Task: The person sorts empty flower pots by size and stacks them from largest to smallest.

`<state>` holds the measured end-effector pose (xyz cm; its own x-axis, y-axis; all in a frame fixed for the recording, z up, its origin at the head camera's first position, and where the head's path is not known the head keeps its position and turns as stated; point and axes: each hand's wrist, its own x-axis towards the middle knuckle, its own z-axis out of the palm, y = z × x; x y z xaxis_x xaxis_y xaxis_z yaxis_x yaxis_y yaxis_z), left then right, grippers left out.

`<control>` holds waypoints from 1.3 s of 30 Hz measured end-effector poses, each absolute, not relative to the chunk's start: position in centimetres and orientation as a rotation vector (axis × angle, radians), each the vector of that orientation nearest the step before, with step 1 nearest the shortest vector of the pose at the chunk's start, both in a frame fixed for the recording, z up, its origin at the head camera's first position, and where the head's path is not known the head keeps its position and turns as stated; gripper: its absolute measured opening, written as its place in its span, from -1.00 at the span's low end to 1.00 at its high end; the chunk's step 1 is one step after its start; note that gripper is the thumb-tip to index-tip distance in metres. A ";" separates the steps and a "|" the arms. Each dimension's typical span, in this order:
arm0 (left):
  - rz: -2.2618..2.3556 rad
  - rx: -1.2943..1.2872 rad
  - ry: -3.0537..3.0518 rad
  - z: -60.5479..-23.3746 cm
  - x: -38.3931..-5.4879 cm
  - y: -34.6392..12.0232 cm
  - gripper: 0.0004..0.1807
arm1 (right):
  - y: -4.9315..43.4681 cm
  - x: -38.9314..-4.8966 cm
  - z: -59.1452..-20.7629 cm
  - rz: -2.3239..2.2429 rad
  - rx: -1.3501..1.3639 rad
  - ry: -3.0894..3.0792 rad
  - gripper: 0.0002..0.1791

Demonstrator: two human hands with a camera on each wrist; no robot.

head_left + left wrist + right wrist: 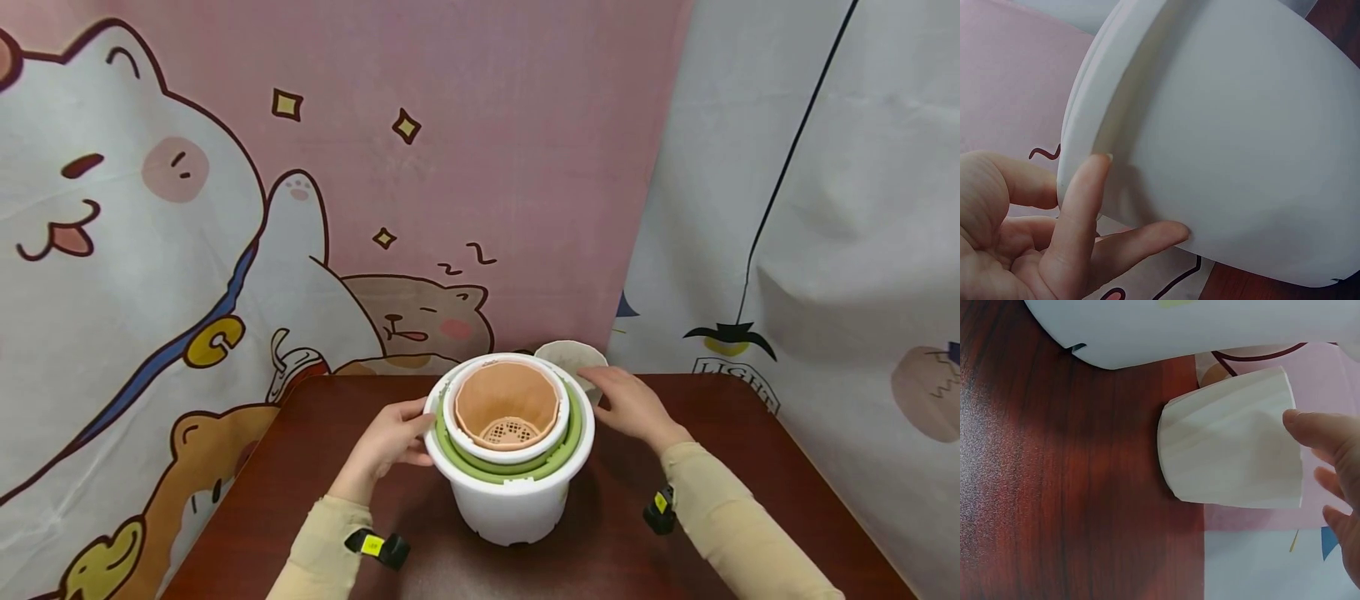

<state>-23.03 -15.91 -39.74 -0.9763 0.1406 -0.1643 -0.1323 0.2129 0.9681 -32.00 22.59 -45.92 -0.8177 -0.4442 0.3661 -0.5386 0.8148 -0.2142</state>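
Observation:
A large white plastic flowerpot [510, 504] stands upright on the table with smaller pots nested in it. Among them are a green pot [491, 477], a white-rimmed pot [504, 456] and, innermost, an orange pot [506, 396] with a perforated bottom. My left hand [390, 440] holds the large pot's rim at its left side, fingertips under the lip and against the wall. Behind the stack on the right is a small off-white pot [1232, 444] with slanted ridges, standing upright. Over its rim hovers my right hand [630, 402], thumb tip right at the edge, fingers spread apart.
The dark reddish-brown wooden table [337, 425] ends at a hanging cloth [540, 167] printed with cartoon animals. A white cloth [825, 208] with a lamp drawing hangs to the right. Each sleeve carries a black wrist camera [378, 547].

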 end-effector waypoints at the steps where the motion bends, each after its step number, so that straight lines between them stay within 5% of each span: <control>1: 1.846 0.010 2.266 -39.7 -23.0 -15.9 -0.48 | 22.6 -32.0 -46.0 0.444 0.754 -2.697 -0.29; 16: 1.835 -0.005 2.273 -39.7 -22.9 -15.8 -0.46 | 22.2 -32.4 -47.2 0.435 0.805 -2.649 -0.34; 39: 1.835 -0.004 2.279 -39.8 -23.1 -15.9 -0.46 | 22.0 -32.0 -48.5 0.347 0.689 -2.602 -0.68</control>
